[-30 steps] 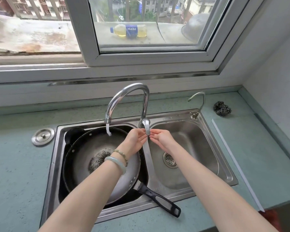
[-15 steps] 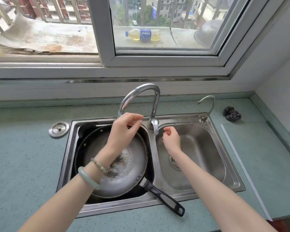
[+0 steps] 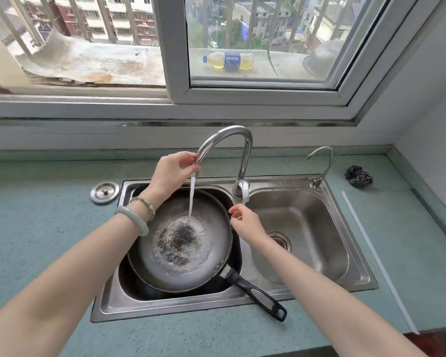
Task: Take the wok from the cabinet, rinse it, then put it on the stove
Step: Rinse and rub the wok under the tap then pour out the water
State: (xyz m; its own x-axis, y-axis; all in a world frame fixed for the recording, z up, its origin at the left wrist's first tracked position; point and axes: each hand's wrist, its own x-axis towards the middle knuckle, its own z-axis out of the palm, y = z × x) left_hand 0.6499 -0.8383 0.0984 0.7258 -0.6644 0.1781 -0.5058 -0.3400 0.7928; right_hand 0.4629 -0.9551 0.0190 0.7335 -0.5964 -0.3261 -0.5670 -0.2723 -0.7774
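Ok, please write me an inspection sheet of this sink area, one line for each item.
Surface: green counter, steel double sink.
Job's things: wok in the sink's left half, handle over the front rim; water from the faucet runs into it; dark foamy patch in its middle.
Clutter: drain lid left of the sink; scourer at back right.
Hands: left hand grips the faucet spout; right hand at the wok rim, grip unclear.
Cables: nothing seen.
Surroundings: window behind; bottle and metal bowl on the ledge outside; small tap at the sink's right half.

wok (image 3: 180, 243) in left basin (image 3: 113, 292) (handle over rim), scourer (image 3: 358, 176) far right
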